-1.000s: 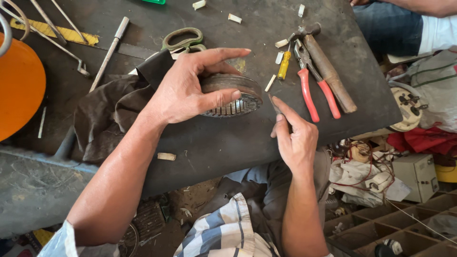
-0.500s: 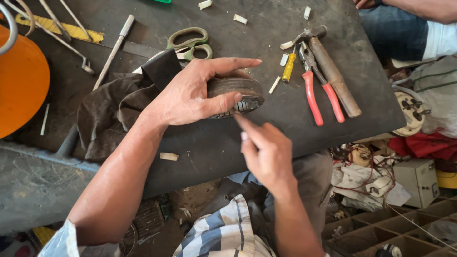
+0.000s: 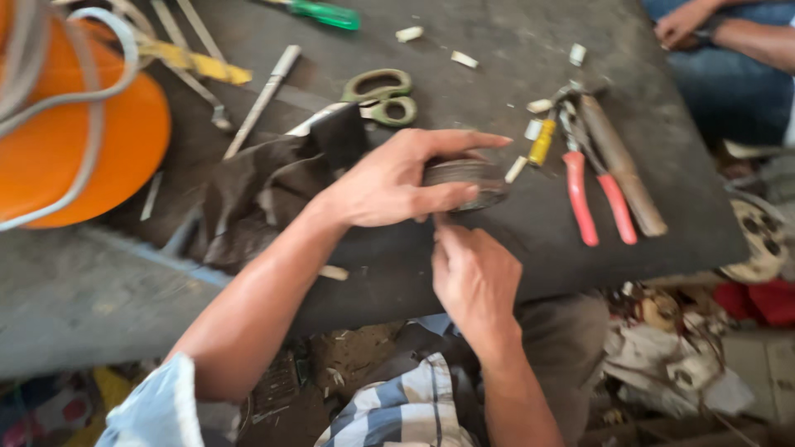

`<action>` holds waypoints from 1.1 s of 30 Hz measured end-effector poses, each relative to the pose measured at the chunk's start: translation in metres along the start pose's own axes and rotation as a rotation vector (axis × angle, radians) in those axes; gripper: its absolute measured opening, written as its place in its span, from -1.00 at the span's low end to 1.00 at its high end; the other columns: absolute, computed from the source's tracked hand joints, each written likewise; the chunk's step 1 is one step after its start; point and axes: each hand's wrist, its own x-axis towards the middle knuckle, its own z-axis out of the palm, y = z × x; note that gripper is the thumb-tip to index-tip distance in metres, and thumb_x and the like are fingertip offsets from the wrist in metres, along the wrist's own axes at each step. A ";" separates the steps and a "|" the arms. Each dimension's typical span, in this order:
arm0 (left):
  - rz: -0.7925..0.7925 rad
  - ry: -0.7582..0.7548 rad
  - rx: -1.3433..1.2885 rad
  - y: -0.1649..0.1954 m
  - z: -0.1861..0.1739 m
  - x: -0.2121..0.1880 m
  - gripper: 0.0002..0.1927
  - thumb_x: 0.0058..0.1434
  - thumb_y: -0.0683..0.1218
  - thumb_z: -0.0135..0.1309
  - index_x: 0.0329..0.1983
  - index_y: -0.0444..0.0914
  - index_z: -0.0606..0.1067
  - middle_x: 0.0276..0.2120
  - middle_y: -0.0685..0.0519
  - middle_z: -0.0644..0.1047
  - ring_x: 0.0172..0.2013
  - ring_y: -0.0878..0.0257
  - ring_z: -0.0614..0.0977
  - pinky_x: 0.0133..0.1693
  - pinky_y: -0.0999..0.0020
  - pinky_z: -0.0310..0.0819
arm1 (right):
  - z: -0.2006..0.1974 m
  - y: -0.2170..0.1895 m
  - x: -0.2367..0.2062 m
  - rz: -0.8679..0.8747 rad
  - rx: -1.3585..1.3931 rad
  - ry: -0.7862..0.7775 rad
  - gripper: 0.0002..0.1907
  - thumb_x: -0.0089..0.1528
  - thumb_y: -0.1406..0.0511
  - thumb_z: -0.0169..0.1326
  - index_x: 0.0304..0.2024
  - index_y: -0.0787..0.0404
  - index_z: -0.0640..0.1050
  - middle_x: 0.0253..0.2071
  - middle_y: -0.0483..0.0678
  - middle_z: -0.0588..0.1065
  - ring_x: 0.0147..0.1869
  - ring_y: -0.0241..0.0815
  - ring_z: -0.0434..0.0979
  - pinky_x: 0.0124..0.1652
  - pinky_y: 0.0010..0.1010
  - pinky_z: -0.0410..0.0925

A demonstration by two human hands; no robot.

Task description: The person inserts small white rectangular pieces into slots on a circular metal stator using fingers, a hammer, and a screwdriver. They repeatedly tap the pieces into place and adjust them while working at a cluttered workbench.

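Observation:
My left hand (image 3: 397, 178) grips a round, dark metal part with a ribbed rim (image 3: 468, 178) and holds it down on the dark worktop (image 3: 513, 248). My right hand (image 3: 472, 277) is just below it, fingers bunched, with the fingertips touching the part's lower left edge. Whether those fingers hold anything small is hidden. A dark brown rag (image 3: 257, 194) lies under my left wrist.
Red-handled pliers (image 3: 592, 194) and a wooden-handled hammer (image 3: 621, 165) lie right of the part. Green-handled scissors (image 3: 381, 95), a yellow-handled tool (image 3: 542, 141), a green screwdriver (image 3: 323, 12) and metal rods lie behind. An orange round object (image 3: 79, 141) with a white cord sits left. Another person's hand (image 3: 683, 21) is at the far right.
My right hand has moved left and up from beside the part to touch its lower edge. My left hand has kept its grip on the part.

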 end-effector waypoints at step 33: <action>-0.049 0.149 0.089 -0.052 0.029 0.025 -0.29 0.24 0.28 0.13 0.40 -0.11 0.43 -0.02 -0.09 0.71 -0.05 0.10 0.79 0.02 0.24 0.64 | 0.023 0.043 0.000 0.067 -0.165 -0.061 -0.77 0.35 0.16 0.07 -0.01 -0.07 0.68 -0.43 0.02 0.55 -0.35 0.16 0.58 -0.32 -0.02 0.40</action>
